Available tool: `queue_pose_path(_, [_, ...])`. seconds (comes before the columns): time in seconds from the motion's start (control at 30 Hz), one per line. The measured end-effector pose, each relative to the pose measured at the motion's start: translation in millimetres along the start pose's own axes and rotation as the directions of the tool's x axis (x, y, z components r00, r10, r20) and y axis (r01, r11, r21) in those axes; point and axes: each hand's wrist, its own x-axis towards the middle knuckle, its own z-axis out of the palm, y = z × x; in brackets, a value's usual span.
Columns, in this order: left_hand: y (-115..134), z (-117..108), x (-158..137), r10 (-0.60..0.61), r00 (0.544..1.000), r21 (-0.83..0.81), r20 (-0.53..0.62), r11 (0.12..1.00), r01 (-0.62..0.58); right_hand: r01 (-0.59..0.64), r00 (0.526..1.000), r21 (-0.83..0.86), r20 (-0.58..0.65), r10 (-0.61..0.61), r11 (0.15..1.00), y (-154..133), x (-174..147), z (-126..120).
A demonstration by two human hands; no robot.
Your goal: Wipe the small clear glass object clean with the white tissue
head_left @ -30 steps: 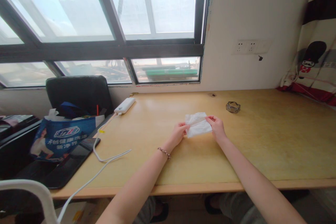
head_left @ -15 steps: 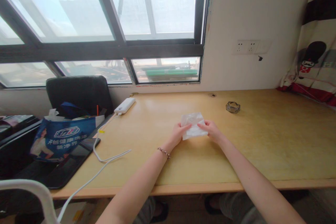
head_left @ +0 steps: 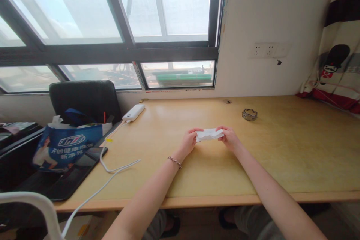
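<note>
Between my two hands is a white, folded piece of tissue paper (head_left: 209,134), held above the wooden table (head_left: 157,187). My left hand (head_left: 190,140) is closed on its left end, with a beaded bracelet (head_left: 174,162) round the wrist. At the right end, my right hand (head_left: 228,138) pinches the tissue with the thumb and fingers. The tissue now looks like a narrow strip running from hand to hand. Some fingertips are hidden behind or under it.
A glass ashtray-like dish (head_left: 249,114) stands at the back right. Back left lies a white power bank (head_left: 134,113) with a white cable (head_left: 112,172) trailing over the front edge. Left of the table are a blue bag (head_left: 73,146), a black chair (head_left: 84,99) and a dark flat panel (head_left: 70,183).
The tissue has gone from a roughly square, flat shape to a narrower strip. Both hands have shifted their grip to its two ends, the thumbs no longer lying across its face.
</note>
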Motion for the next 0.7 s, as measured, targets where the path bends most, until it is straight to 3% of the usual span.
queue_pose_path(0.2, [-2.7, -5.1, 2.0, 0.000, 0.999, -0.062, 0.048, 0.998, 0.003, 0.010, 1.000, -0.030, 0.011, -0.010, 1.000, 0.3, -0.8, -1.2])
queue_pose_path(0.47, [-1.5, -4.3, 2.2, 0.023, 1.000, -0.046, 0.012, 0.999, -0.023, -0.008, 1.000, -0.036, 0.007, 0.008, 0.999, -3.0, -3.4, 1.4])
queue_pose_path(0.7, [-2.2, -2.0, 2.8, 0.045, 0.995, 0.022, -0.089, 0.999, -0.044, 0.148, 0.988, -0.226, -0.011, -0.155, 0.963, 0.0, -0.9, -1.2])
